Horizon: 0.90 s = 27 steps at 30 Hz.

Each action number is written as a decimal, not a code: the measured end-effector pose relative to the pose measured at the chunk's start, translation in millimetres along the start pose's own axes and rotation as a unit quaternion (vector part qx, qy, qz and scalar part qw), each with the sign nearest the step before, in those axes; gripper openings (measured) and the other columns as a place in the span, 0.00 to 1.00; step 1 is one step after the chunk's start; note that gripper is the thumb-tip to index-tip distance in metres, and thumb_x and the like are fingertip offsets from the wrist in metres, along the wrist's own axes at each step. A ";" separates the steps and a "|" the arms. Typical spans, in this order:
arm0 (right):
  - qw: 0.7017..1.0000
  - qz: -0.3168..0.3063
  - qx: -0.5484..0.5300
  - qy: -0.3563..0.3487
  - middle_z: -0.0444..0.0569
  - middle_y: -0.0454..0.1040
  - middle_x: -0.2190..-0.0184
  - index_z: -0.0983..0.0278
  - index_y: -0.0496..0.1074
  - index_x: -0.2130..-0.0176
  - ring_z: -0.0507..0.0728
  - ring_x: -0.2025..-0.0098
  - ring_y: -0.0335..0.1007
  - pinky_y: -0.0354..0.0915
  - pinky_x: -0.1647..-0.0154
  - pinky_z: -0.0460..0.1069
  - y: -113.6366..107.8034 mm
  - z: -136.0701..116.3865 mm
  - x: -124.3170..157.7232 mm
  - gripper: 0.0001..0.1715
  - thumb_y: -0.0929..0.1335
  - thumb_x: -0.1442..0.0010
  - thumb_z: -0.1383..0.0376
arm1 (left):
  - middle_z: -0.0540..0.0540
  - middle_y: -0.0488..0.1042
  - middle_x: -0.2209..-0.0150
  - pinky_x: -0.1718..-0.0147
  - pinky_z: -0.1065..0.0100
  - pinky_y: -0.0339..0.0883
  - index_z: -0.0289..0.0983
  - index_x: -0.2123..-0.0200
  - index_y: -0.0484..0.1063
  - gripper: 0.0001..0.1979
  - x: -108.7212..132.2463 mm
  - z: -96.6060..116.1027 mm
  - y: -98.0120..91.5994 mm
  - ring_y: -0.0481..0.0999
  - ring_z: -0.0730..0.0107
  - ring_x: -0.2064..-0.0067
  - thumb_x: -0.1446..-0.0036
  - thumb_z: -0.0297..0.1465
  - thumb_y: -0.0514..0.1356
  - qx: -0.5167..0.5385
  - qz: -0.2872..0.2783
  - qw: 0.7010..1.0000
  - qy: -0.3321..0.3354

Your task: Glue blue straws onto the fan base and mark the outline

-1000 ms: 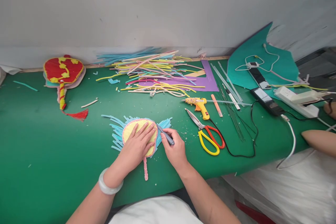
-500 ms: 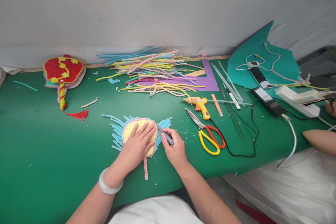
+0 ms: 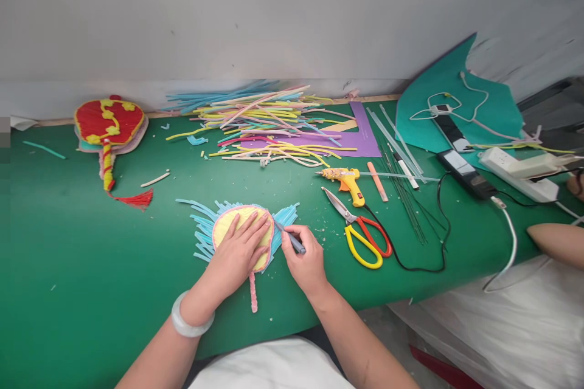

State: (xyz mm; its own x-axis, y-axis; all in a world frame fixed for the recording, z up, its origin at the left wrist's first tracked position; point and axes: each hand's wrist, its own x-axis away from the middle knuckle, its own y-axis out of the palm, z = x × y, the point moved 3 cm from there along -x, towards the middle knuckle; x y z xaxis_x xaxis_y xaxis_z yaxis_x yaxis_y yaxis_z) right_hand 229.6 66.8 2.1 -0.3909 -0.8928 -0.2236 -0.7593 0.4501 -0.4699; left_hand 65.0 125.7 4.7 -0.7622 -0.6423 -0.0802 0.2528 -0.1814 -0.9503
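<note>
My left hand (image 3: 241,249) lies flat with fingers outstretched on a yellow fan-shaped piece (image 3: 224,223) that has a pink edge. A pink handle (image 3: 253,295) sticks out from it toward me. Under the piece, light blue strips (image 3: 286,222) fan out to the left and right, their ends uneven. My right hand (image 3: 305,258) grips a grey pen (image 3: 296,244), its tip at the right edge of the yellow piece, over the blue strips.
Scissors (image 3: 365,237) and a yellow glue gun (image 3: 349,185) lie to the right, with a black cord trailing. Behind is a heap of coloured fuzzy stems (image 3: 255,115). A red fan (image 3: 109,124) rests at back left. Power strips (image 3: 515,173) and another person's arm (image 3: 554,243) are at far right.
The pen and my right hand have shifted very slightly along the edge to the right and toward me. My left hand stays pressed in the same place.
</note>
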 end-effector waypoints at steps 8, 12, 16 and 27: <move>1.000 0.009 0.011 -0.022 0.46 0.76 0.69 0.60 0.71 0.62 0.54 0.66 0.74 0.70 0.63 0.49 -2.5 -3.4 0.8 0.05 0.65 0.36 0.63 | 0.42 0.59 0.31 0.32 0.45 0.46 0.38 0.31 0.55 0.25 -0.4 0.6 -1.2 0.53 0.57 0.29 0.28 0.37 0.46 -0.005 -0.006 1.000 -0.001; 0.999 0.016 0.016 -0.038 0.45 0.76 0.70 0.61 0.71 0.63 0.54 0.67 0.73 0.69 0.63 0.48 -3.1 -3.5 1.2 0.05 0.65 0.36 0.64 | 0.42 0.59 0.32 0.32 0.45 0.46 0.38 0.32 0.56 0.25 -0.6 0.7 -1.3 0.53 0.57 0.29 0.28 0.37 0.46 -0.007 -0.004 1.000 -0.001; 0.998 0.021 0.023 -0.049 0.45 0.75 0.71 0.61 0.71 0.64 0.54 0.68 0.72 0.68 0.64 0.48 -4.0 -4.7 1.4 0.04 0.65 0.37 0.65 | 0.42 0.60 0.32 0.32 0.46 0.47 0.40 0.31 0.55 0.25 -0.8 0.8 -1.6 0.53 0.58 0.29 0.28 0.37 0.46 -0.003 0.002 1.000 -0.001; 0.995 0.034 0.039 -0.080 0.44 0.73 0.74 0.61 0.69 0.68 0.53 0.71 0.70 0.65 0.67 0.47 -7.6 -11.0 0.6 0.06 0.65 0.38 0.67 | 0.42 0.60 0.32 0.32 0.45 0.46 0.40 0.31 0.55 0.25 -0.7 0.2 -0.9 0.53 0.57 0.29 0.29 0.37 0.47 0.004 0.003 1.000 0.000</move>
State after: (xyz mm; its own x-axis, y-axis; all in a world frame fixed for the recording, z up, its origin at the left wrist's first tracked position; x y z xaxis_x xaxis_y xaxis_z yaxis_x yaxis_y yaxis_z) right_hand 229.4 63.0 14.9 -0.3483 -0.8538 -0.3869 -0.6890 0.5130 -0.5120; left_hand 65.5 126.1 5.7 -0.7614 -0.6426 -0.0856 0.2613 -0.1834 -0.9477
